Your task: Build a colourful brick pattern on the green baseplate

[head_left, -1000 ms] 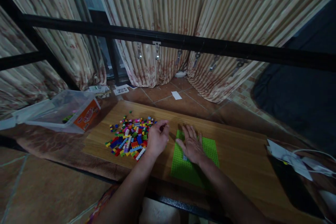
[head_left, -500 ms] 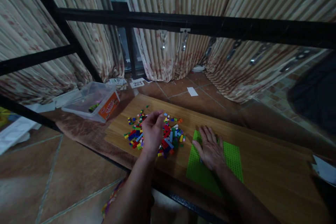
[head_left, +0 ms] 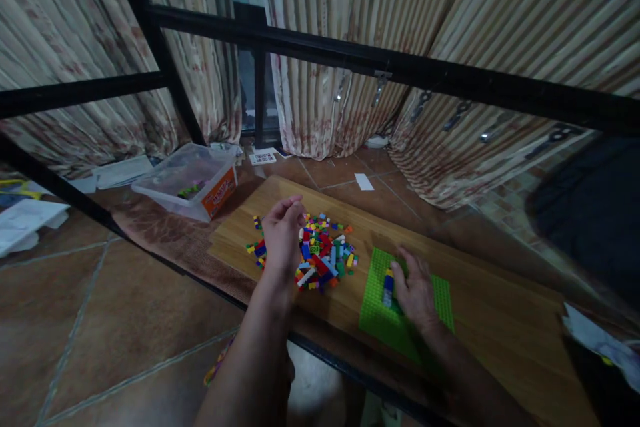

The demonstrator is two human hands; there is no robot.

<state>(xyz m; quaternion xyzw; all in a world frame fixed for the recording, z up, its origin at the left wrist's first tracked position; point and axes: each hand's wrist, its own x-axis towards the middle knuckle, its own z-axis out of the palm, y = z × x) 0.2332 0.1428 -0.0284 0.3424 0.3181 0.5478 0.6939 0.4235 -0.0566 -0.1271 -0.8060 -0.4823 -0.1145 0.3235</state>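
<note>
My left hand (head_left: 283,237) is over the pile of toy bricks (head_left: 325,250), thumb and fingertips pinched together; whatever they may hold is too small to make out. My right hand (head_left: 415,287) rests over the green baseplate (head_left: 373,313), fingers loosely extended and the thumb apart. Beside that thumb, a short row of bricks (head_left: 388,288) in yellow, blue and grey-blue sits on the plate. The palm hides part of the baseplate. Small bricks of many colours make up the pile, some of them covered by my left hand.
The wooden board (head_left: 505,327) carries the pile and baseplate. A clear plastic box (head_left: 187,180) with an orange label stands beyond its left end. A black metal rail (head_left: 320,50) with hanging clips crosses in front of striped curtains (head_left: 320,113). White paper (head_left: 364,181) lies on the floor.
My right hand has shifted and tilted rightward, uncovering the row of bricks on the baseplate. My left hand stays pinched above the pile, slightly farther left. The camera view has turned a little.
</note>
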